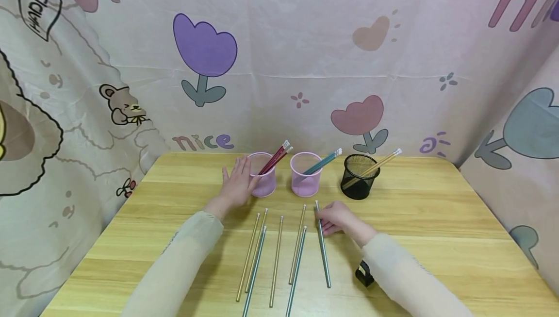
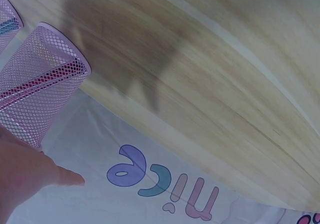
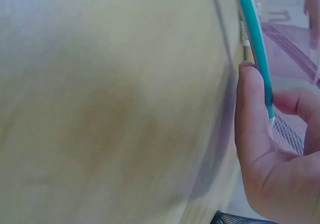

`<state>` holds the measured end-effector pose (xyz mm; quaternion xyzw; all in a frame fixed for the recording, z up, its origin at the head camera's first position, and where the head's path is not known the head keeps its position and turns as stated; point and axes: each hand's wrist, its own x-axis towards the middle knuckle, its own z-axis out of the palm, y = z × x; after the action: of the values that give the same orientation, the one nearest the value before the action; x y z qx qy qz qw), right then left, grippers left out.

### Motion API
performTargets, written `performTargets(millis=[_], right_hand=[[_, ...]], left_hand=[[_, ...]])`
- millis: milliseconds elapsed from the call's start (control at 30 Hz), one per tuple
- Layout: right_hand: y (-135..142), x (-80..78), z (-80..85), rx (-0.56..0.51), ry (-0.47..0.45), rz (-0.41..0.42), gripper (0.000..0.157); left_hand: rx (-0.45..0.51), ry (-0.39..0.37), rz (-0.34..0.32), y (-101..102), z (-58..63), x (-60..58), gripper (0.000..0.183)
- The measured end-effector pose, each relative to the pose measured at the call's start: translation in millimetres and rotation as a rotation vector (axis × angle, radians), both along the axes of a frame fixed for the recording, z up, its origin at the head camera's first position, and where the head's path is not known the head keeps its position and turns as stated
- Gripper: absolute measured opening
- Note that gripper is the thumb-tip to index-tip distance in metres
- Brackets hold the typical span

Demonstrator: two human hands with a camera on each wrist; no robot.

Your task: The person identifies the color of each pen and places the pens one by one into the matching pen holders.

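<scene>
My left hand (image 1: 237, 184) rests with fairly straight fingers against the left side of a pink mesh cup (image 1: 264, 188), which holds red pencils (image 1: 274, 160). In the left wrist view part of that hand (image 2: 30, 176) shows beside the cup's mesh. Over the table, my right hand (image 1: 337, 217) pinches a teal pencil (image 1: 323, 251) near its white eraser end. The right wrist view shows this pencil (image 3: 254, 34) between thumb and fingers. Left of it lie several gold pencils (image 1: 276, 263) and two more teal pencils (image 1: 257, 271), roughly lengthwise to me.
A second pink mesh cup (image 1: 305, 188) with teal pencils (image 1: 323, 161) stands in the middle. Right of it is a black mesh cup (image 1: 359, 191) with gold pencils (image 1: 380, 163). A small black object (image 1: 364, 274) sits by my right sleeve. A printed curtain (image 1: 279, 55) hangs behind the table.
</scene>
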<state>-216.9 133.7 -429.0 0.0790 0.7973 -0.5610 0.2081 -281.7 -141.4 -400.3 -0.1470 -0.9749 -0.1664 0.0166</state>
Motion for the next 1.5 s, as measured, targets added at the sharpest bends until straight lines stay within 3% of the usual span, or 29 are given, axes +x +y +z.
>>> performTargets(millis=[167,433,600,800,1067,1300,1500], right_hand=[[13.8,-1.0,4.1,-0.215,-0.024,0.03,0.016],[26.7,-1.8,8.7,-0.336,-0.031,-0.048,0.025],[33.7,-0.9,12.4,-0.368,-0.022,-0.065,0.028],[40.4,1.0,20.0,-0.423,0.019,-0.098,0.009],[51.1,3.3,34.9,-0.491,0.078,-0.125,0.017],[58.4,4.4,53.7,-0.513,0.145,-0.227,0.021],[60.0,4.9,66.7,-0.505,0.212,-0.334,0.01]], left_hand=[[0.001,-0.007,0.001,-0.3,-0.8,-0.7,0.071],[0.0,-0.009,0.001,0.3,0.7,-0.5,0.07],[-0.003,-0.009,0.001,0.5,0.7,-0.6,0.071],[-0.005,0.004,0.005,0.3,-0.6,-1.2,0.07],[-0.003,0.004,0.004,0.5,0.1,0.0,0.07],[0.002,0.001,0.002,0.3,-0.1,-0.3,0.069],[0.002,-0.007,0.003,0.1,-1.1,-1.2,0.07]])
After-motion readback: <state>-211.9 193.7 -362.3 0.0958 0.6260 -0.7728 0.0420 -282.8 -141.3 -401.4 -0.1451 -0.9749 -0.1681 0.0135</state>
